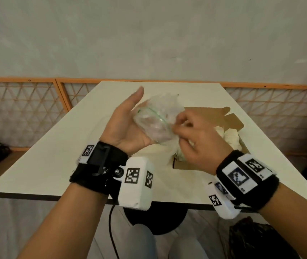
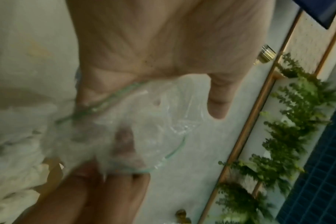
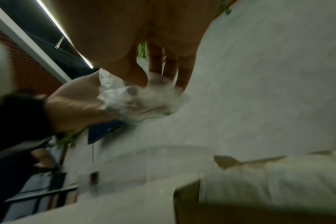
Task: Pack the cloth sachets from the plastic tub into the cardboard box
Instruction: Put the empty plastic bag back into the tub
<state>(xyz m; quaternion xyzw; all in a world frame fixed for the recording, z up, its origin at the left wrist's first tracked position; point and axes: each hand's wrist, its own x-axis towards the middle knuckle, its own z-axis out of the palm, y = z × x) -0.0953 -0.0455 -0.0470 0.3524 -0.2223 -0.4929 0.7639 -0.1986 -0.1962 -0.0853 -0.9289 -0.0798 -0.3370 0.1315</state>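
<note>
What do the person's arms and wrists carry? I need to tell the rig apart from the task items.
Both forearms are bare, no sleeves. Each wrist wears a wide black fuzzy band holding a white boxy camera pod printed with black-and-white square markers. The right wrist band also carries white tags with such markers, one on dark blue. A black cable hangs below the left pod.
</note>
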